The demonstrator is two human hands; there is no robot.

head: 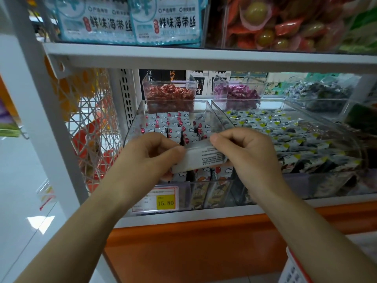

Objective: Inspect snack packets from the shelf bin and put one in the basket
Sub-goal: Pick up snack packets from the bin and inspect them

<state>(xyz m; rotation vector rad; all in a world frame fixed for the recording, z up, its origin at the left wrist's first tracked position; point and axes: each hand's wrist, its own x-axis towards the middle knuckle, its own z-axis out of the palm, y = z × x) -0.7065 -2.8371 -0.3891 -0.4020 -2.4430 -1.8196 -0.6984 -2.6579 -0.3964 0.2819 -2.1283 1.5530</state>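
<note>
Both hands held one snack packet (201,158) just above the front wall of the clear shelf bin (142,111), at the left end of the middle shelf (204,218). The left hand (152,152) pinched the packet's left end between thumb and curled fingers; the right hand (242,152) pinched its upper right edge the same way. The packet's pale printed back faced the camera, tilted down to the left. Judged step: inspection, the small print being read. To do it well, the person would have needed light edge grips clear of the text, and a turn of the packet over the bin, so that a drop fell among the remaining packets (173,123). Edges: the bin's front wall sat directly under the packet, with the price tag (163,201) below it; a neighbouring bin (295,139) of green-marked packets stood touching on the right; the upper shelf (204,58) overhung, limiting lift. Open room lay toward the person, off the shelf's front edge. The basket (293,268), only its rim showing at lower right, was well apart from the packet; a path down and right looked unobstructed.
</note>
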